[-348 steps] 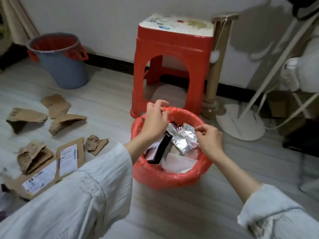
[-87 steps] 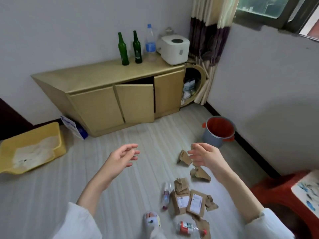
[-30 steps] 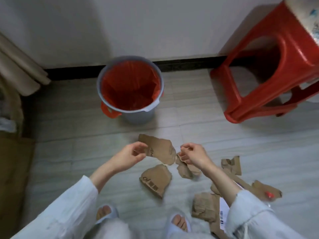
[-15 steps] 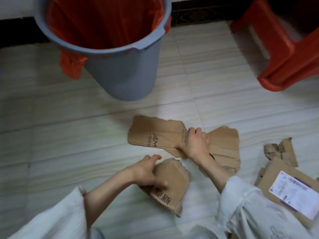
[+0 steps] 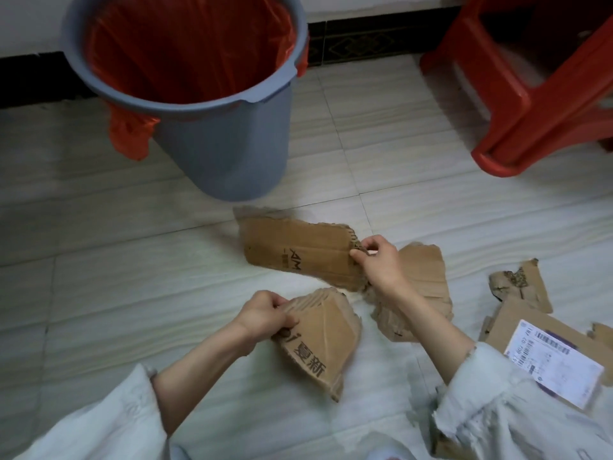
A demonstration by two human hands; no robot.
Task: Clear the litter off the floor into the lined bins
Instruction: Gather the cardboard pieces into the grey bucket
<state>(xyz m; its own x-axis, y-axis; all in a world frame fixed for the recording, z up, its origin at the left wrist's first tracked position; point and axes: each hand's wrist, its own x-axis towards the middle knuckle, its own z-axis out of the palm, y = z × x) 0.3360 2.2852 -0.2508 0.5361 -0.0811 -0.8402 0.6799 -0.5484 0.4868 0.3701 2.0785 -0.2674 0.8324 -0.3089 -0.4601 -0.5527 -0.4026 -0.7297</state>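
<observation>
One torn cardboard piece [image 5: 318,343] is gripped by the left hand [image 5: 265,315], another [image 5: 298,257] pinched by the right hand [image 5: 378,260]. Nothing is seen inside the red-lined grey bin [image 5: 232,154]; a labelled box flap [image 5: 544,356] and scraps [image 5: 520,287] are left on the floor, so most clearing is judged undone.

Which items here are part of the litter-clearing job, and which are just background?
Job: grey plastic bin with red liner; torn brown cardboard pieces, one in left hand, one in right hand; labelled cardboard and scraps on floor.
Background: red plastic stool.

Since half a second ago, my left hand [image 5: 265,315] has gripped its cardboard piece [image 5: 320,340]; my right hand [image 5: 378,260] now pinches the printed piece [image 5: 298,255].
</observation>
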